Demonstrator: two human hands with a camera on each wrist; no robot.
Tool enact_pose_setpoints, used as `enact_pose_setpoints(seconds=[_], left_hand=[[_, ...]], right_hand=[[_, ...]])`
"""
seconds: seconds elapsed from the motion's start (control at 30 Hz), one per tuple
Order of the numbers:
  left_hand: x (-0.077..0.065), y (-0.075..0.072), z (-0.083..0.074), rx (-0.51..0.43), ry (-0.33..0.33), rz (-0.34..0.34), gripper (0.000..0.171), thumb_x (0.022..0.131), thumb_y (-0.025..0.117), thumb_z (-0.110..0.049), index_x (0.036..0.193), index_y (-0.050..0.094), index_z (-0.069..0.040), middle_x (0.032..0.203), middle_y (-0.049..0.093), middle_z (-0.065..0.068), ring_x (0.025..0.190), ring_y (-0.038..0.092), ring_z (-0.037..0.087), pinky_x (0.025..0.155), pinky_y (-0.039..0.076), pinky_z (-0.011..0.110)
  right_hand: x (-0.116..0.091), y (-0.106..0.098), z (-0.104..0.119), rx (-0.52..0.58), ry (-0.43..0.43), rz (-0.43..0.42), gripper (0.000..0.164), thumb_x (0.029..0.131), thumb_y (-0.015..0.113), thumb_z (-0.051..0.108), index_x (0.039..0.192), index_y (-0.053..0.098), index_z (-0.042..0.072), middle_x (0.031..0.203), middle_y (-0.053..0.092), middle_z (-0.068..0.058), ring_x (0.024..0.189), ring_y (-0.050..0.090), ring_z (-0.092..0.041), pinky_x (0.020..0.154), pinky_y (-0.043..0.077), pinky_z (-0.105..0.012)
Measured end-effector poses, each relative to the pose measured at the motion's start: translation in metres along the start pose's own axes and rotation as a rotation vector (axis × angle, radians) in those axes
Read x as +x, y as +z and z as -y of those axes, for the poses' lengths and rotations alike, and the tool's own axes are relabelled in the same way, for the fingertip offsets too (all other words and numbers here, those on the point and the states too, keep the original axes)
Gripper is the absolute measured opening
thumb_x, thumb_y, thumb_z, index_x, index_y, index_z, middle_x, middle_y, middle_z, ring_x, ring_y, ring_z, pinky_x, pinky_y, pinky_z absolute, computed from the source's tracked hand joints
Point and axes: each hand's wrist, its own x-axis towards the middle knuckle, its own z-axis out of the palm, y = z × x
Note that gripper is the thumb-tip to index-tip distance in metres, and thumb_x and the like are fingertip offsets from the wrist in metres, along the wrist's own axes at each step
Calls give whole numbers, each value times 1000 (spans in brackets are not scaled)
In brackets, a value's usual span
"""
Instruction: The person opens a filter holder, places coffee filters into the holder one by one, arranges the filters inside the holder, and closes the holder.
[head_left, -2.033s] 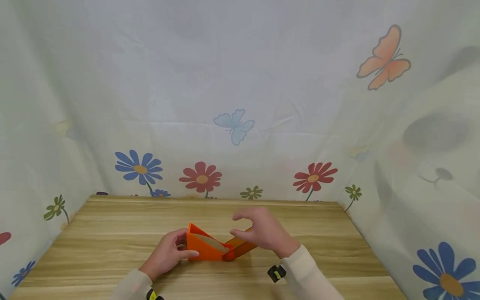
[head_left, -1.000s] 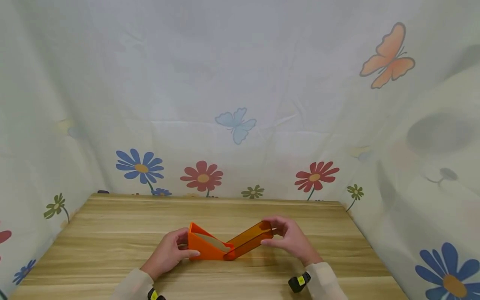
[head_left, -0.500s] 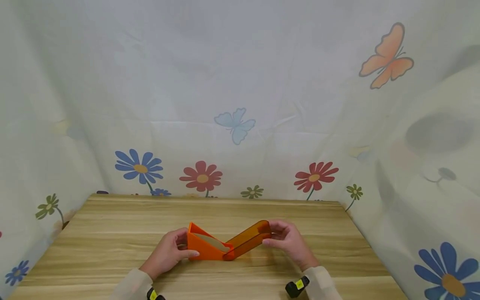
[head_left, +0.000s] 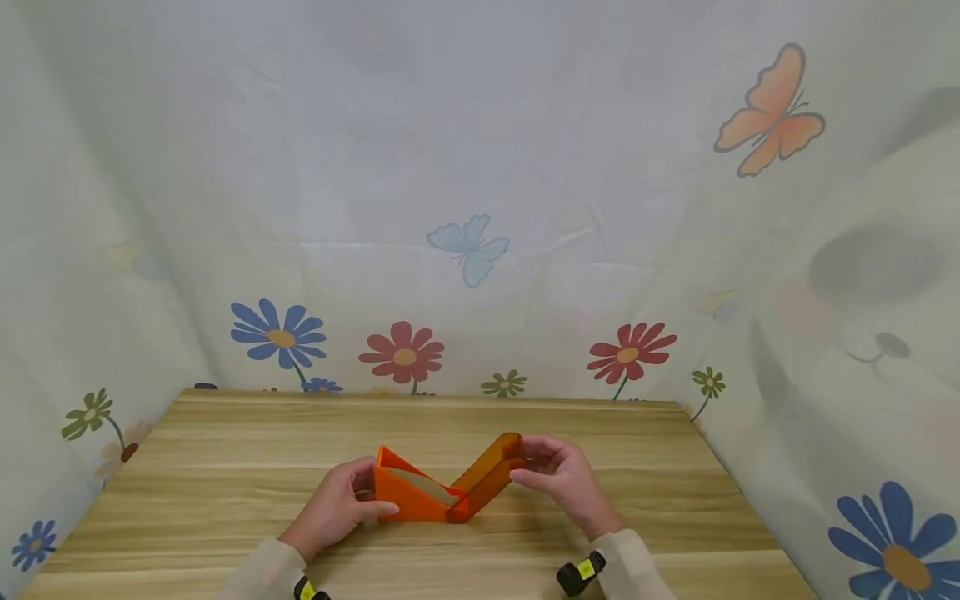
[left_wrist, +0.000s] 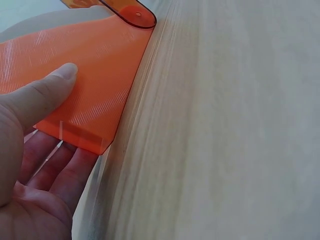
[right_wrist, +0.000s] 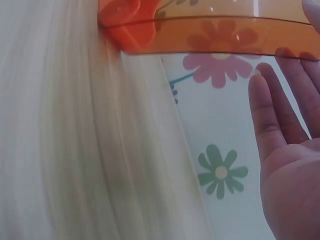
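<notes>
An orange plastic case (head_left: pixel 412 500) with slanted side walls sits on the wooden table, its see-through amber lid (head_left: pixel 487 475) swung out to the right on a hinge. Inside the case stands a flat greyish-beige piece (head_left: pixel 423 483). My left hand (head_left: pixel 337 504) grips the tall left end, thumb (left_wrist: pixel 45 95) pressed on the front wall and fingers round behind. At the raised free end of the lid, my right hand (head_left: pixel 566 479) holds it between thumb and fingers. In the right wrist view, fingertips show right at the lid's edge.
The wooden table (head_left: pixel 262 433) runs back to a pale cloth backdrop (head_left: pixel 360 167) printed with flowers and butterflies. Similar cloth hangs at both sides. Each wrist wears a black strap device (head_left: pixel 581 573) with a yellow mark.
My right hand went from hovering over the lid to holding its free end, then tilted the lid up and leftward toward the case. My left hand has kept its grip.
</notes>
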Motion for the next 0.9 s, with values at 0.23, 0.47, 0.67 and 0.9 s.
enact_pose_setpoints(seconds=[0.23,0.47,0.67,0.9], left_hand=[[0,0,-1,2,-2,-3,54,81,87,-35,126,66,-12,123,72,5,106,70,19,94,60,32],[-1,1,-1,14,-4,-8,55,81,87,-35,126,66,-11,123,72,6,107,70,20,94,60,32],[-2,2,0,23,-26,-21,54,80,88,-38,124,67,-14,122,73,4,106,70,19,94,59,29],[-3,4,-2,20,-7,-32,52,81,88,-34,123,67,-12,121,73,5,105,70,19,94,60,31]], right_hand=[[4,13,9,36,-39,30,49,85,84,11,128,65,-2,129,69,-20,108,72,-15,95,58,-26],[8,26,13,24,-54,53,44,86,84,10,127,68,6,128,71,-15,111,71,-18,99,57,-27],[14,39,10,20,-102,112,44,86,83,8,127,68,6,128,71,-15,114,70,-20,101,56,-27],[18,50,7,15,-136,151,42,87,81,7,128,68,8,127,72,-15,114,70,-22,103,55,-27]])
